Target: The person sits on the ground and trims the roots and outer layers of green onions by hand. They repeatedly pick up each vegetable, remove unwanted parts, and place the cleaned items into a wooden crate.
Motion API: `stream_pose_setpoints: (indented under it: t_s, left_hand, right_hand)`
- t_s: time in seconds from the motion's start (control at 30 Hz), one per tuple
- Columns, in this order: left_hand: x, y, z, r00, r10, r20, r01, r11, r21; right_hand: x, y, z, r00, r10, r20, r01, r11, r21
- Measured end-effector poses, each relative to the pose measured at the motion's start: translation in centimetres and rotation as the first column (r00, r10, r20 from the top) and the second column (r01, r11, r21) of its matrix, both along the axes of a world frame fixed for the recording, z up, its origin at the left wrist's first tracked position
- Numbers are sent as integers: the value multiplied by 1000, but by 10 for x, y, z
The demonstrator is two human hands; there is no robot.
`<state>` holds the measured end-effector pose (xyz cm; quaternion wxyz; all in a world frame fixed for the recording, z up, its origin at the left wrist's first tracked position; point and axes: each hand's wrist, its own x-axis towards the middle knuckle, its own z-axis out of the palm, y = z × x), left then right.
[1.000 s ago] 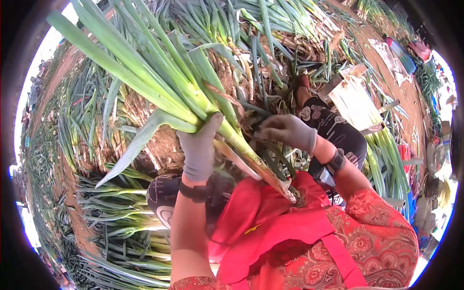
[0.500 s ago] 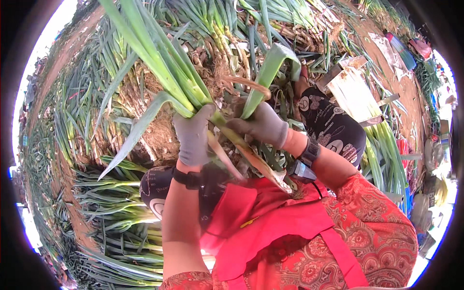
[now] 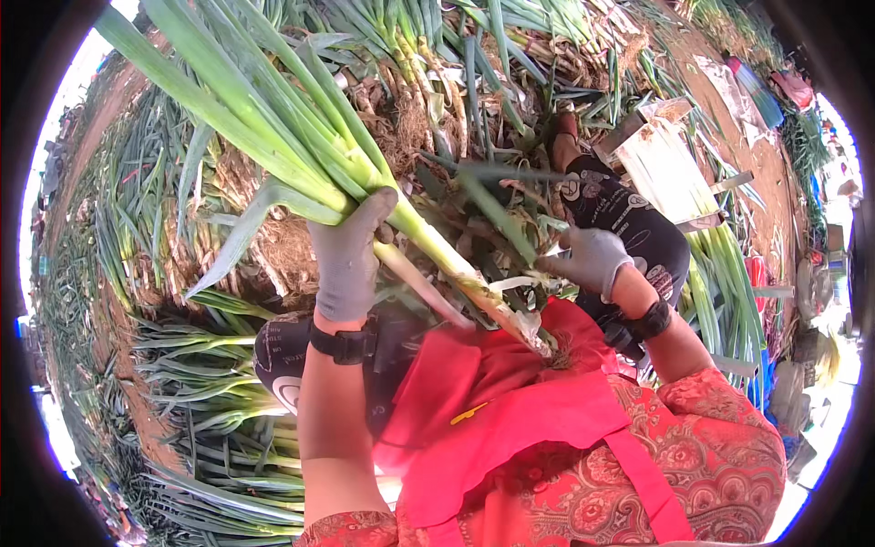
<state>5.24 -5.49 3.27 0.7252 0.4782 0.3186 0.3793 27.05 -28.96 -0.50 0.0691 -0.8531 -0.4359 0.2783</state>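
Observation:
In my grey-gloved left hand (image 3: 351, 264), closed round the stems, are leeks (image 3: 410, 232) with long leaves fanning up to the left and the roots pointing down over the red apron (image 3: 510, 410). A second, pale stem (image 3: 415, 283) hangs below the grip. My right hand (image 3: 583, 260), also gloved, is to the right of the leeks, its fingers curled at the lower end of a loose, motion-blurred green leaf (image 3: 497, 214). The apron lies across my lap, between my dark patterned trouser legs (image 3: 629, 219).
Piles of leeks with roots and dry litter (image 3: 410, 114) lie ahead. More leeks (image 3: 228, 392) lie in rows at the left and others (image 3: 720, 301) at the right, beside a pale wooden board (image 3: 665, 169). Bare soil (image 3: 706, 100) shows at the upper right.
My right hand came onto the leeks, pulled a leaf away, and has moved down to the right with it. My left hand and its leeks shifted slightly left and up.

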Motion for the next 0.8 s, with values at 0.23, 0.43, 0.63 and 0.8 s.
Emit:
stream_pose_setpoints:
  t_s: [0.23,0.43,0.63,0.8]
  left_hand:
    - [-7,1,-1,998,-49,-46,54,994,100]
    - [-6,1,-2,998,-16,-62,22,994,104]
    - [-18,8,-10,994,-58,-88,66,993,93]
    - [-19,9,-3,963,-266,-34,268,957,114]
  right_hand:
    - [-53,46,47,909,409,-78,-260,703,662]
    - [-64,26,25,790,600,126,-582,670,461]
    - [-38,16,64,530,758,-381,-846,438,-304]
    - [-26,54,56,752,411,-516,-131,860,494]
